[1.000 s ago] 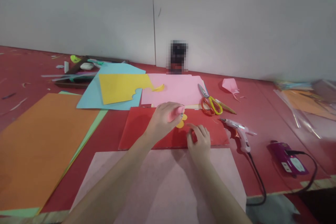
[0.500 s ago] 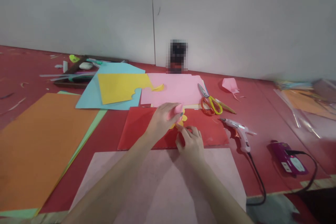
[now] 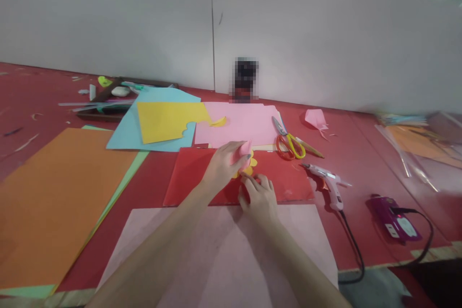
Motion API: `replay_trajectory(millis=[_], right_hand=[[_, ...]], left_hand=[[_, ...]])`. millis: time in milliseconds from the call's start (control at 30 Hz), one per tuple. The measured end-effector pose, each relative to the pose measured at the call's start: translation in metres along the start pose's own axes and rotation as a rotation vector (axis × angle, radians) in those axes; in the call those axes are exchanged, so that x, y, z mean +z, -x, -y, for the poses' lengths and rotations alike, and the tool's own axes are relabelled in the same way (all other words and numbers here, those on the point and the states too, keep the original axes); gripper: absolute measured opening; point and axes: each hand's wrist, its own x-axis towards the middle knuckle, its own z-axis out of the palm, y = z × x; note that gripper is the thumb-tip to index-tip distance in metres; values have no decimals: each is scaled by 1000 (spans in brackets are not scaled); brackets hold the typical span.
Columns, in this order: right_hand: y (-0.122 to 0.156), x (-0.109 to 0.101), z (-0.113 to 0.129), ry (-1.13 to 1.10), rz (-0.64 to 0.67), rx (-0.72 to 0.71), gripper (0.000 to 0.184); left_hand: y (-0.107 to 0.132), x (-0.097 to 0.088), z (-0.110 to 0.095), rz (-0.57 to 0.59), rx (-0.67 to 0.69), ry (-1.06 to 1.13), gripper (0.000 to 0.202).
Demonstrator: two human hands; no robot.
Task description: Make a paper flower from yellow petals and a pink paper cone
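My left hand [image 3: 225, 163] is closed around a small rolled pink paper piece [image 3: 246, 149], held over a yellow flower-shaped cutout [image 3: 250, 165]. Both lie above a red sheet [image 3: 191, 173] in the middle of the table. My right hand [image 3: 259, 196] sits just below and right of the cutout. Its fingers are curled and the fingertips pinch at the cutout's lower edge. A pale pink sheet [image 3: 216, 255] lies under both forearms.
Scissors with yellow and red handles [image 3: 289, 140] and a hot glue gun [image 3: 329, 182] with its cord lie to the right, beside a purple device [image 3: 395, 218]. Orange [image 3: 54, 197], blue [image 3: 126, 132], yellow [image 3: 166, 120] and pink [image 3: 241, 122] sheets cover the left and back.
My right hand has slid left and up across the red sheet until its fingertips reach the yellow cutout. My left hand has stayed over the cutout with the pink piece.
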Motion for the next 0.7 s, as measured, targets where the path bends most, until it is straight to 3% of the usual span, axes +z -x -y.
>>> replay_trajectory(millis=[300,433,600,700], right_hand=[[1,1,-6,-84,-38,96,31],[0,-2,-5,-132,-44,98,29],[-1,-9,-13,-391,-243,216,18],[1,-15,-25,-473,-384,363,17]], left_hand=[[-1,1,2,4,12,-10,34],[1,5,4,-16,-40,3,44],[1,3,3,-85,-111,41,56],[2,-7,-4,-8,-56,109,59]])
